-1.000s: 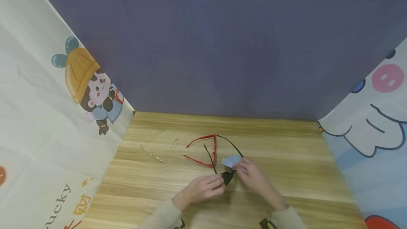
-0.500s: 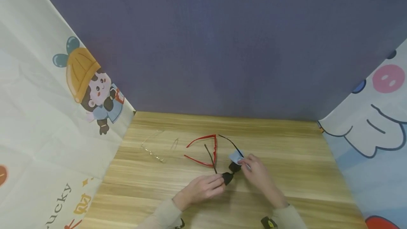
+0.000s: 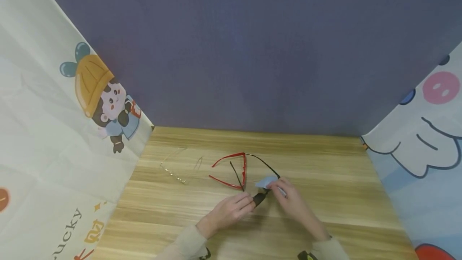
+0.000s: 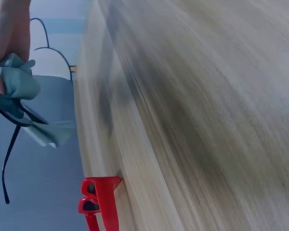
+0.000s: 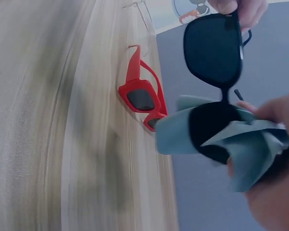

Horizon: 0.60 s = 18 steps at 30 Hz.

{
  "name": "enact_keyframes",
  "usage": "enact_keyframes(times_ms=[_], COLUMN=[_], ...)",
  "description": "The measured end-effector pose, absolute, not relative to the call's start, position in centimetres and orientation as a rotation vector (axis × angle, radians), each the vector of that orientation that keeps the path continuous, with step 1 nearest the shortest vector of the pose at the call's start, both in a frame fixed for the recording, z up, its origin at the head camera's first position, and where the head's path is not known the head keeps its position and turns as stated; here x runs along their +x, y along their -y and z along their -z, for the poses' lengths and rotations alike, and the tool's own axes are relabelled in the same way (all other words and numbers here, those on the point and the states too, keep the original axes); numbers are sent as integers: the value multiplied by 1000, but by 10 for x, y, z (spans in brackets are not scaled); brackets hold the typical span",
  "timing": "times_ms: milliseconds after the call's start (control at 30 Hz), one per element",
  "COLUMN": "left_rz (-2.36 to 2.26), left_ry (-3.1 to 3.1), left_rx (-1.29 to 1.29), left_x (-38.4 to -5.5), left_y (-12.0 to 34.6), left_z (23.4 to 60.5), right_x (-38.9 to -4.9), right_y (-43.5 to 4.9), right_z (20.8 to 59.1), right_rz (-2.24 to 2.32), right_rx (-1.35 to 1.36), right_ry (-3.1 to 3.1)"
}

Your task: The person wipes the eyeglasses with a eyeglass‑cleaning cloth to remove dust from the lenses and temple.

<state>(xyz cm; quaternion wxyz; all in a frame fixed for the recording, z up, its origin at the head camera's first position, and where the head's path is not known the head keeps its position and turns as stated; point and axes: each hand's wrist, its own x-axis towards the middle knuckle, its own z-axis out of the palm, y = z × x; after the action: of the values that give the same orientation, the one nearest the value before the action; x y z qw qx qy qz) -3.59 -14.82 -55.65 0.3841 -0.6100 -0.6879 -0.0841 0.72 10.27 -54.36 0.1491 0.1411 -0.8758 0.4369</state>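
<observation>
A pair of black sunglasses (image 5: 213,50) is held above the table with its temple arms unfolded. My left hand (image 3: 231,212) pinches one end of the frame beside a lens. At the other end, my right hand (image 3: 291,202) pinches a light blue cloth (image 5: 176,132) folded around the second lens. In the right wrist view the cloth lies on both sides of that lens and partly hides it. Beyond my hands, red sunglasses (image 3: 244,169) rest on the table with their arms open to the left; they also show low in the left wrist view.
Thin metal-framed glasses (image 3: 173,175) lie on the wooden table (image 3: 325,163) at the left. A dark blue-grey panel (image 3: 231,51) rises behind the table. Printed cloth walls with cartoon figures (image 3: 112,99) stand at both sides.
My right hand slid the cloth outward off toward the temple side, then back inward over the lens. The black sunglasses have tilted slightly; my left hand keeps its grip.
</observation>
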Motion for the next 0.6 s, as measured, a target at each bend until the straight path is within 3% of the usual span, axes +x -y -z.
enact_keyframes(times_ms=[400, 600], left_rz=[634, 975], left_ry=[1895, 1951], left_rx=[-1326, -1209], left_x=[-37, -34], left_y=[137, 132], left_z=[548, 540], right_x=[12, 17], right_y=[-108, -112], right_z=[545, 544], right_rz=[-1339, -1452], right_rx=[191, -144], right_ry=[2129, 2067])
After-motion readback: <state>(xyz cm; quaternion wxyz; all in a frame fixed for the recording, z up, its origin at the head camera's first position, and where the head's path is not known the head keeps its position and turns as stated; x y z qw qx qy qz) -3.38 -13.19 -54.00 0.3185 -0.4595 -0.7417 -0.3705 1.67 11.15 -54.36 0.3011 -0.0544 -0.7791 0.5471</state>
